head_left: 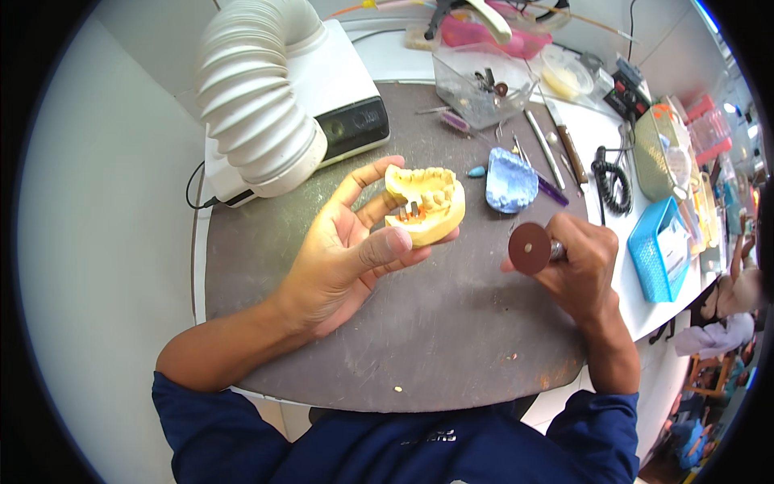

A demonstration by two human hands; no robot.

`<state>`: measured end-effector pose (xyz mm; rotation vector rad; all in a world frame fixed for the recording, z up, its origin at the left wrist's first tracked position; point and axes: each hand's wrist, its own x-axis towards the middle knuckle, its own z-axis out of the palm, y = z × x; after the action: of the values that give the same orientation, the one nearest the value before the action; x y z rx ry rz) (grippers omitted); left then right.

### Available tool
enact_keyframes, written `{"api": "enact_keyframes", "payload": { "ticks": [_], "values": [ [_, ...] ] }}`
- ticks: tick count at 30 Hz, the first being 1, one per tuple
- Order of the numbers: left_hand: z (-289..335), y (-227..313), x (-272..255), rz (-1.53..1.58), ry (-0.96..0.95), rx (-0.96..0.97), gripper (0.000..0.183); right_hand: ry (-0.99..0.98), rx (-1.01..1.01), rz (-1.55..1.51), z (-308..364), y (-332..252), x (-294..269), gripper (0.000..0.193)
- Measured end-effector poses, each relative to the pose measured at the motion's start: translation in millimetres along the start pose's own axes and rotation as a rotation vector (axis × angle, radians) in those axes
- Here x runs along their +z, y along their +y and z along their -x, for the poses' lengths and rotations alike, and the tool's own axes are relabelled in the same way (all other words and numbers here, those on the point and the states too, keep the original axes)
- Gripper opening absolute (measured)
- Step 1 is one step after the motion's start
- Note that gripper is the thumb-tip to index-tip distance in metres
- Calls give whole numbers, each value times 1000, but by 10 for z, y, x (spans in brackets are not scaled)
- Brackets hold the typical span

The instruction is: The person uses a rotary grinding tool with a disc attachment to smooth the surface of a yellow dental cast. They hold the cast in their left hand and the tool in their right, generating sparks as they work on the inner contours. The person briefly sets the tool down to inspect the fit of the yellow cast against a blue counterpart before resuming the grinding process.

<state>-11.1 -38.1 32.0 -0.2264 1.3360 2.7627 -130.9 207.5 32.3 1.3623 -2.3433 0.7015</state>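
Observation:
A yellow plaster dental model [439, 211] rests in my left hand [347, 242], thumb at its near side and fingers behind and under it. Its arch of teeth faces up, with small dark metal pins and reddish marks at a gap on the left. My right hand [584, 262] is wrapped round a rotary handpiece [557, 250], most of it hidden by the fingers. A round brown cutting disc [530, 248] sits on its tip, apart from the model. Behind the two hands lies a blue dental cast [511, 181] on the grey bench top.
A white extractor unit [347, 64] with a ribbed hose [250, 97] stands at the far left. Toward the back are a clear plastic bin [484, 89], a knife [571, 149] and several slim tools. Baskets, one of them blue [659, 250], line the right side. People appear at the far right.

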Motion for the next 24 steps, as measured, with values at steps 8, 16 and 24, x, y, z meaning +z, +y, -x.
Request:
{"api": "enact_keyframes", "payload": {
  "ticks": [8, 16, 24],
  "values": [
    [11, 3, -49, 79, -22, 14, 94, -44, -10, -5, 23, -19, 44, 45],
    [8, -14, -38, 72, -12, 7, 96, -23, -27, -5, 16, -19, 57, 47],
    [19, 9, 3, 50, 2, -4, 99, -53, -20, -19, 2, -31, 15, 44]
  ]
}}
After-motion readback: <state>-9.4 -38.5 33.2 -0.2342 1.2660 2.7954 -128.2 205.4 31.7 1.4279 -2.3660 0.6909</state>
